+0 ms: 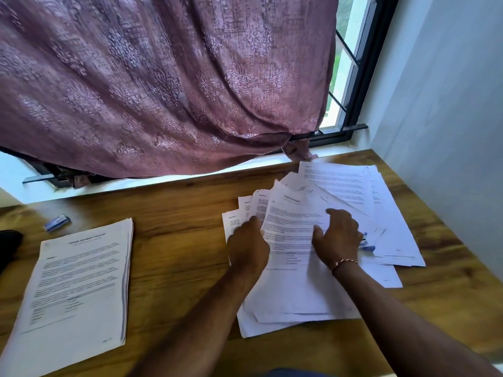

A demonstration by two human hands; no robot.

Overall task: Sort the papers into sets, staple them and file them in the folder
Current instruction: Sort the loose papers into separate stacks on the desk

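A loose spread of white printed papers (340, 186) covers the right half of the wooden desk (177, 240), fanned and overlapping. My left hand (247, 247) rests on the left edge of the fan, fingers curled on the sheets' edges. My right hand (337, 236) lies on the top sheet with fingers apart; a thin bracelet is on its wrist. A neat stack of papers (79, 284) sits on the left of the desk. A small blue stapler (57, 222) lies beyond that stack. A blue item (366, 244) peeks out from under the papers by my right hand.
A mauve patterned curtain (163, 85) hangs over the window behind the desk, with the barred window frame (351, 77) at the right. A pale wall (446, 131) borders the desk's right side. A dark object (9, 244) sits at the far left edge.
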